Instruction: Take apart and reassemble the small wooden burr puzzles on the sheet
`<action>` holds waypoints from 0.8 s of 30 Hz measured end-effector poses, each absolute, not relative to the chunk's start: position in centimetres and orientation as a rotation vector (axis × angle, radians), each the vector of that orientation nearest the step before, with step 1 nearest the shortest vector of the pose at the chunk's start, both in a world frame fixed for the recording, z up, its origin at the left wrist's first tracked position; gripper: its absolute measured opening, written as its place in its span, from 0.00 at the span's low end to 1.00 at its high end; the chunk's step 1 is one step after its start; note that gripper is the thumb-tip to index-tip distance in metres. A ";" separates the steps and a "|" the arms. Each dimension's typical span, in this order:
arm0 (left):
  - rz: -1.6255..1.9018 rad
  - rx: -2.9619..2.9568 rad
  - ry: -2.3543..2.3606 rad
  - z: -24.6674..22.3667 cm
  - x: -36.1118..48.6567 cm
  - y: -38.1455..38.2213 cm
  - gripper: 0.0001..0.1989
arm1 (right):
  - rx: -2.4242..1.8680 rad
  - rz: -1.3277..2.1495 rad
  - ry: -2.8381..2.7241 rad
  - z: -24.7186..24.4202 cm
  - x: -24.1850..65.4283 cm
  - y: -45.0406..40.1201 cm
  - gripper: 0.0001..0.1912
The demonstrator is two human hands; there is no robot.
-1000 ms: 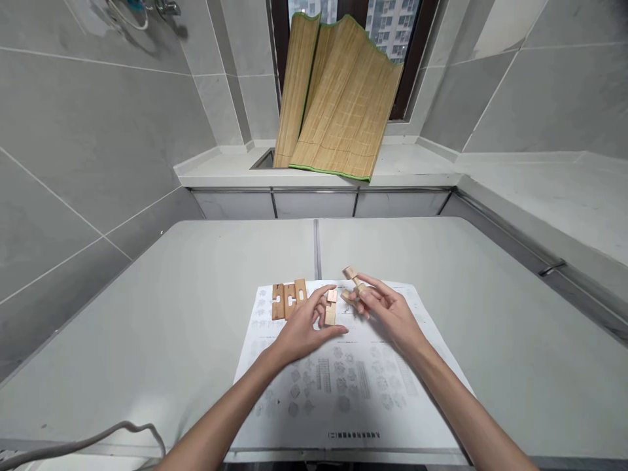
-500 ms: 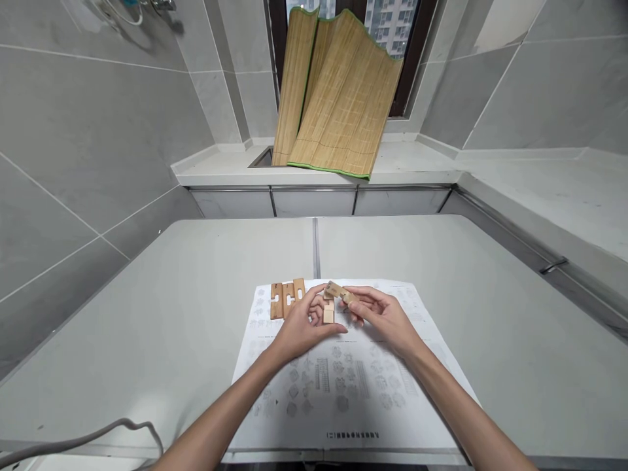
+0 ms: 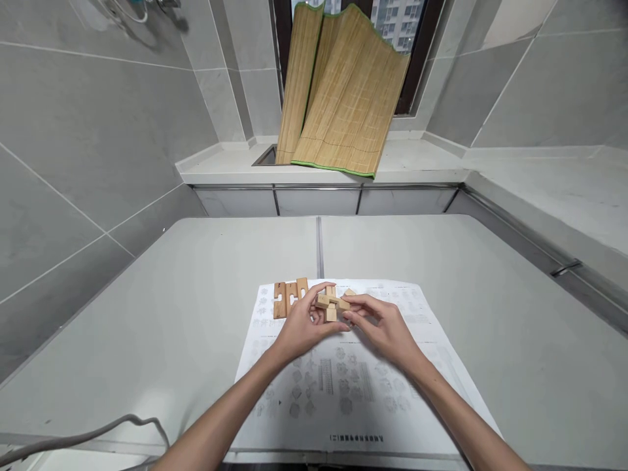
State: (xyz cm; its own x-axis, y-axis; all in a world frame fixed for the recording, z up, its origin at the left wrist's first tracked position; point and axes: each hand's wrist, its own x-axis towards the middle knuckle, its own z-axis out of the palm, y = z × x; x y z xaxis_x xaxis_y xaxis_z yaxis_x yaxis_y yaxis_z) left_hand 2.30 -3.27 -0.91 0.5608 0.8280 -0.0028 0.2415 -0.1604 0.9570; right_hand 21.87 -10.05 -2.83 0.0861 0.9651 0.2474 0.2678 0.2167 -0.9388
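Between the fingers and thumb of my left hand (image 3: 305, 325) is a light wooden puzzle block (image 3: 331, 314), held just above the printed sheet. A second notched wooden puzzle piece (image 3: 322, 300) lies crosswise over it, and the two look fitted together or touching. The fingertips of my right hand (image 3: 381, 321) pinch the right end of that crosswise piece. Darker notched wooden pieces (image 3: 279, 301) lie side by side to the left of my left hand. Behind my right fingers, part of another light wooden piece (image 3: 349, 292) shows; the rest is hidden.
A large printed paper sheet (image 3: 314, 418) lies under my hands on the pale two-part table (image 3: 220, 261). A grey cable (image 3: 112, 424) runs along the lower left edge. A bamboo mat (image 3: 348, 98) leans at the window beyond the white ledge (image 3: 220, 171).
My right hand has turned the notched piece and brought it down across the block in my left hand. The left hand stays nearly in place.
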 end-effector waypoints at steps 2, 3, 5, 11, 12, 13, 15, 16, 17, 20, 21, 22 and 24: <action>0.664 1.663 0.861 -0.8 2.3 -3.2 0.42 | -1.260 0.756 -1.458 -3.0 21.9 -10.1 0.13; 0.666 1.648 0.842 -0.7 2.3 -3.2 0.42 | -1.255 0.734 -1.484 -3.1 21.9 -10.1 0.13; 0.677 1.627 0.820 -0.4 2.2 -3.1 0.42 | -1.241 0.716 -1.520 -3.2 21.9 -10.1 0.12; 0.706 1.574 0.807 -0.2 2.1 -2.9 0.44 | -1.203 0.803 -1.478 -3.1 21.7 -10.2 0.13; 0.728 1.532 0.808 -0.4 2.2 -2.8 0.45 | -1.199 0.797 -1.467 -3.0 21.6 -10.2 0.12; 0.755 1.480 0.808 -0.6 2.3 -2.7 0.46 | -1.193 0.782 -1.457 -2.9 21.5 -10.2 0.12; 0.792 1.379 0.792 -1.2 2.5 -2.5 0.41 | -1.177 0.732 -1.437 -2.8 21.3 -10.2 0.10; 0.792 1.343 0.772 -1.4 2.7 -2.5 0.36 | -1.168 0.701 -1.431 -2.8 21.2 -10.2 0.09; 0.780 1.315 0.747 -1.6 2.8 -2.4 0.31 | -1.161 0.670 -1.428 -2.8 21.1 -10.2 0.09; 0.741 1.285 0.685 -1.9 3.0 -2.5 0.24 | -1.153 0.583 -1.429 -2.7 20.9 -10.2 0.07; 0.738 1.289 0.676 -1.8 3.0 -2.7 0.23 | -1.148 0.559 -1.432 -2.7 20.9 -10.2 0.06; 0.737 1.297 0.672 -1.8 3.0 -2.8 0.22 | -1.141 0.534 -1.438 -2.7 20.8 -10.2 0.05; 0.728 1.320 0.676 -1.6 3.0 -3.1 0.21 | -1.126 0.481 -1.454 -2.6 20.7 -10.3 0.03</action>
State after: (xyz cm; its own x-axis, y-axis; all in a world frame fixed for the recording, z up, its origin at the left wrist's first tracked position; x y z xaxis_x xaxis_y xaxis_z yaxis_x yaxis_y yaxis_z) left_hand 3.04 -3.09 -1.56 0.6094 0.7924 -0.0270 -0.0856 0.0997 0.9913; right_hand 20.68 -10.27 -2.61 0.1405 0.8391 0.5254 0.3604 0.4509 -0.8166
